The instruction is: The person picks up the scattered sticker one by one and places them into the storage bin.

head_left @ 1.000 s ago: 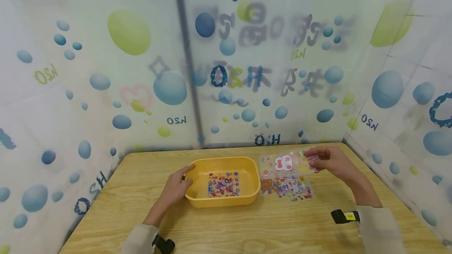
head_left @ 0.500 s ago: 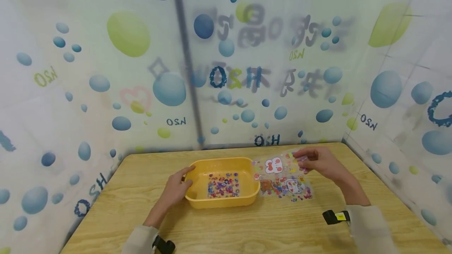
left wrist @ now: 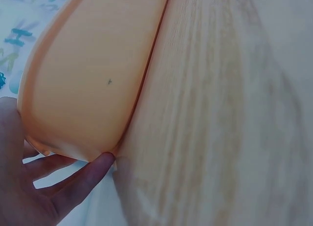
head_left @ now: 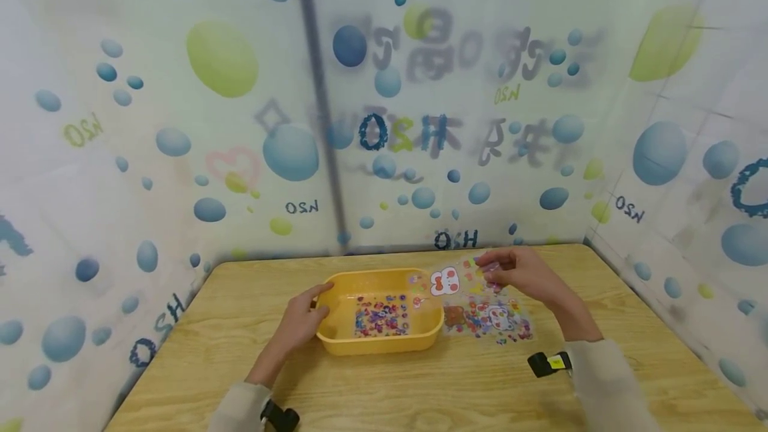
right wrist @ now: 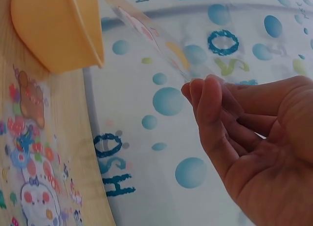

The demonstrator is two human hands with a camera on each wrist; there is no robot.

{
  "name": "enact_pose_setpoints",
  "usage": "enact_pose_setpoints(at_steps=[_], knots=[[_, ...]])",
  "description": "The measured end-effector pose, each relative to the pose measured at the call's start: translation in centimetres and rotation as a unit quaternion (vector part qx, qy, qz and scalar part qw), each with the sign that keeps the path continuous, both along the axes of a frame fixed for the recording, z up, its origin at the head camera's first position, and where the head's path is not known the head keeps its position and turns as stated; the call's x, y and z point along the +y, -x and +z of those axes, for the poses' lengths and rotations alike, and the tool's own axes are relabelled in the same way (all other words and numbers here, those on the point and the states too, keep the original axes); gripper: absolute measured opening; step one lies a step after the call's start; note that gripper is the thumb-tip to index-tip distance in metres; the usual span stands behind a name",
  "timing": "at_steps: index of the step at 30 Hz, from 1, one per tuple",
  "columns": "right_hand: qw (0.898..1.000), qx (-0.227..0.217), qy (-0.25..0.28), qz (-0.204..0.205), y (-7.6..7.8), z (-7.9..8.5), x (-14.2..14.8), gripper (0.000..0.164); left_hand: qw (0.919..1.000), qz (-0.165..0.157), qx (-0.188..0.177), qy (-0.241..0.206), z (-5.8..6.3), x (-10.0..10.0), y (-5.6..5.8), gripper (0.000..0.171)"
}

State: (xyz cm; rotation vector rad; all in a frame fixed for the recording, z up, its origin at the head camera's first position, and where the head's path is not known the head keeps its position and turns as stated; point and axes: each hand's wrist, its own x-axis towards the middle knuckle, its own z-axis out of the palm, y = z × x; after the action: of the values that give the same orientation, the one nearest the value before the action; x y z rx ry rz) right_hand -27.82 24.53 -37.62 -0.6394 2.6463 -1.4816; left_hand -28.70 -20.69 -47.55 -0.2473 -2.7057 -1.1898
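A yellow plastic basin (head_left: 384, 345) sits on the wooden table, and my left hand (head_left: 300, 319) grips its left end. Seen from the left wrist, the fingertips (left wrist: 105, 160) touch the basin's outer edge. Inside the basin lies a clear piece (head_left: 381, 317) covered in small colourful prints. My right hand (head_left: 521, 273) pinches the right end of a clear plastic sheet (head_left: 445, 281) printed with a white bunny. That sheet is raised, its left end overlapping the basin's right side in the head view. Under it on the table lies another clear printed piece (head_left: 498, 317) with bear and bunny pictures.
The light wooden table (head_left: 420, 385) reaches back to a hanging curtain (head_left: 384, 85) with blue and green dots. Similar curtains hang at both sides. A small black camera (head_left: 543, 364) is worn at the right wrist, and another (head_left: 281, 415) at the left.
My right hand has moved left with the clear bunny sheet, bringing its left end from beside the basin to over the basin's right side. The left hand stays on the basin.
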Motion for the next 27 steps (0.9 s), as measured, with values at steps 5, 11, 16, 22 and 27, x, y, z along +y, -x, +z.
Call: enact_pose_setpoints(at_steps=[5,11,16,22,27], knots=[[1.0,0.001,-0.011,0.014,0.8,0.3,-1.9,0.03,1.0,-0.001,0.001,-0.002,0.0,0.0,0.0,0.052],[0.999,-0.007,-0.018,0.035,1.5,0.2,-4.4,0.03,1.0,0.0,-0.003,-0.004,-0.1,0.0,0.1,0.052],[0.998,-0.02,-0.019,0.055,2.1,-0.1,-6.1,0.029,1.0,0.0,0.001,-0.003,-0.1,0.1,0.0,0.053],[0.997,-0.019,-0.02,0.075,2.5,-0.3,-7.6,0.03,1.0,-0.002,-0.001,-0.006,0.1,0.1,-0.1,0.053],[0.996,-0.029,-0.025,0.078,2.8,-0.2,-8.8,0.03,1.0,-0.001,0.0,-0.003,0.0,0.0,0.0,0.053]])
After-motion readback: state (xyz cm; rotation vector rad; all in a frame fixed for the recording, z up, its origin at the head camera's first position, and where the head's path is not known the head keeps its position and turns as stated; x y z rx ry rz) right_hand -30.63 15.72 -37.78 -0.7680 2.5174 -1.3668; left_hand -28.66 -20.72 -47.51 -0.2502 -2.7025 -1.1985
